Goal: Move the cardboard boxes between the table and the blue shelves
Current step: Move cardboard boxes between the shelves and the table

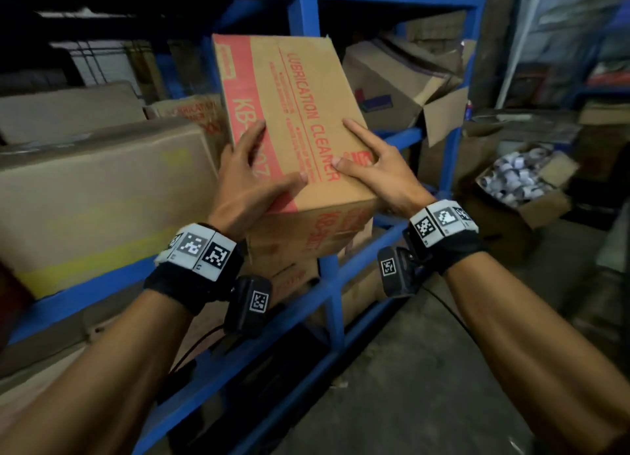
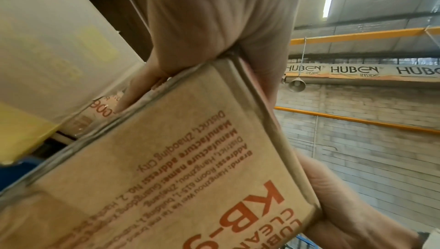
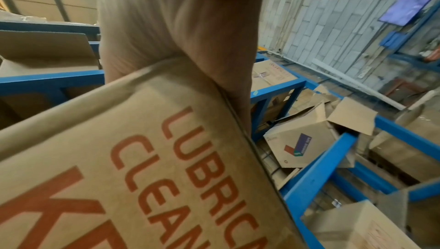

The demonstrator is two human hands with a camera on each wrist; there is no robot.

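Observation:
A cardboard box [image 1: 300, 90] printed in red with "LUBRICATION CLEANER" is tilted, its far end raised in front of the blue shelves' middle upright [image 1: 308, 15]. My left hand [image 1: 249, 171] grips its near left corner, thumb on top and fingers down the left side. My right hand [image 1: 371, 168] grips the near right corner, with thumb and index finger lying on the top face. The left wrist view shows the box [image 2: 190, 177] wedged into the palm. In the right wrist view the box [image 3: 119, 149] fills the lower left, with a blue shelf beam [image 3: 316, 174] beyond.
A large box with yellow tape [image 1: 102, 195] fills the left shelf bay, and a red-printed box [image 1: 194, 113] stands behind it. A crumpled open box [image 1: 385, 90] sits in the right bay. On the concrete floor [image 1: 409, 369] at right stands an open box of white rolls [image 1: 521, 178].

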